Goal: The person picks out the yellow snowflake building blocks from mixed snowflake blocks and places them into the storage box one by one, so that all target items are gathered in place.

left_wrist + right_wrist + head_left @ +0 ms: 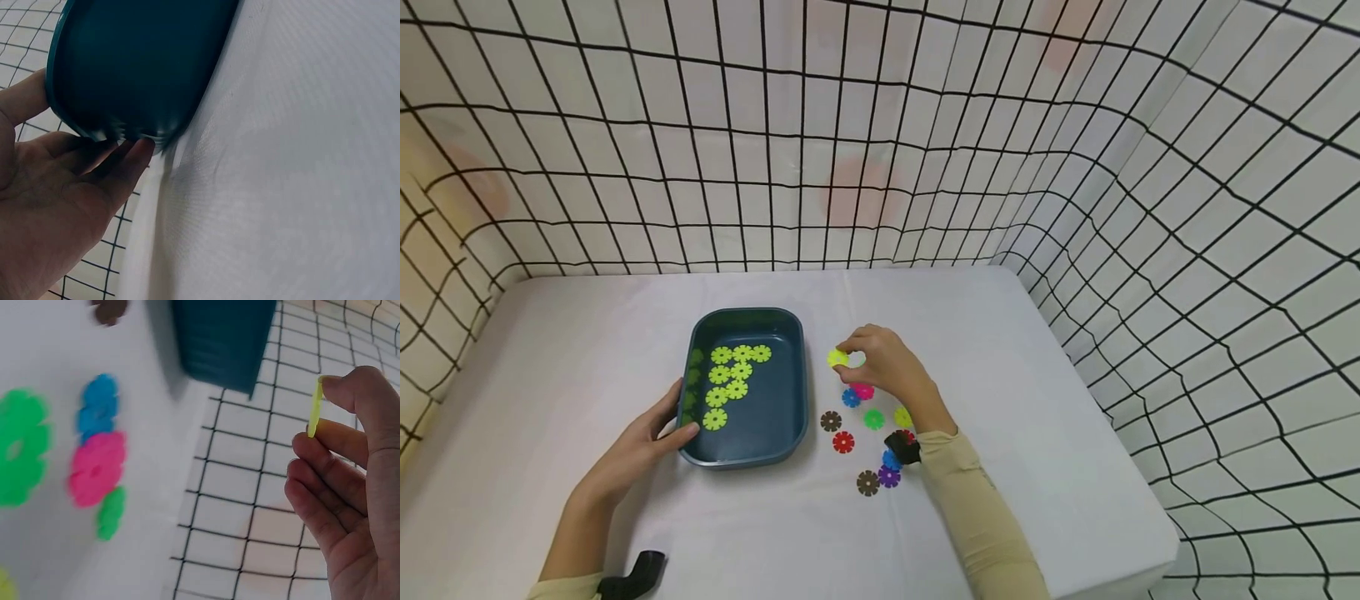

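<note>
A dark teal tray (775, 417) lies on the white-covered table, with several yellow notched discs (720, 374) inside, mostly toward its left side. My left hand (643, 433) grips the tray's left side, thumb at the rim and fingers against the outer wall; the left wrist view shows the fingers (134, 165) at the tray's side. Just right of the tray, my right hand (883, 362) pinches one yellow notched disc (837, 357) at its edges between thumb and finger. That disc (315, 407) appears edge-on in the right wrist view, the other fingers loosely bent below it.
Loose notched discs lie right of the tray: brown (831, 421), red (843, 442), green (873, 419), blue (851, 397), pink (864, 392) and purple (889, 476) among them. My right forearm (981, 508) partly covers some. A black grid net (801, 137) over pale walls surrounds the table.
</note>
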Demonstrator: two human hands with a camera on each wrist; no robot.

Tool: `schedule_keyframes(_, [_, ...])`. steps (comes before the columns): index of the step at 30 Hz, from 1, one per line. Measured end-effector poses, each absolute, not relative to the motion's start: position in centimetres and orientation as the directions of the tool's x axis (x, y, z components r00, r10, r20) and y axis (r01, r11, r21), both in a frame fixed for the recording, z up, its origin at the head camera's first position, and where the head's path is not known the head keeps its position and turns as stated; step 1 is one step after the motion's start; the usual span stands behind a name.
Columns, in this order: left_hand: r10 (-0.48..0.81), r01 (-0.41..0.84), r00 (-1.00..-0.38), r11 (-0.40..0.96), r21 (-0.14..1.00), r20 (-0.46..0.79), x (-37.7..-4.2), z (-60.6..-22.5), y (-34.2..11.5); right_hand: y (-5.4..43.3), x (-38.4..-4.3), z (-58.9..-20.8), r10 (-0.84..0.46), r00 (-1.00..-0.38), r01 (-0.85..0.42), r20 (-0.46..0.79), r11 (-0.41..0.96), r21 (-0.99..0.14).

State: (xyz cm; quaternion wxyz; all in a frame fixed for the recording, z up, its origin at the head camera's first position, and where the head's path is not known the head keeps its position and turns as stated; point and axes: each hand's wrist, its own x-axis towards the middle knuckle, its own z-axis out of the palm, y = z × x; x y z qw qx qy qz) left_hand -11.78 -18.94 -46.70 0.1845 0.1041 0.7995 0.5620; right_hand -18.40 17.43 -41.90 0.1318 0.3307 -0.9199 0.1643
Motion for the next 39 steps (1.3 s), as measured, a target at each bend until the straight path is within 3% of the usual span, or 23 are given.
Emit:
schedule_keyframes(16, [0.369, -0.048, -0.913, 0.331, 0.942, -0.176, -11.8, -46.7, -18.8, 11.6, -20.4, -37.2, -0.663, -0.682, -0.726, 0.308, 0.665, -0.177])
schedule_keyframes(39, [0.36, -0.062, -0.915, 0.326, 0.943, -0.184, -11.6, -46.5, -19.1, 4.9, -23.8, -37.0, -0.654, -0.753, -0.654, 0.078, 0.728, -0.207])
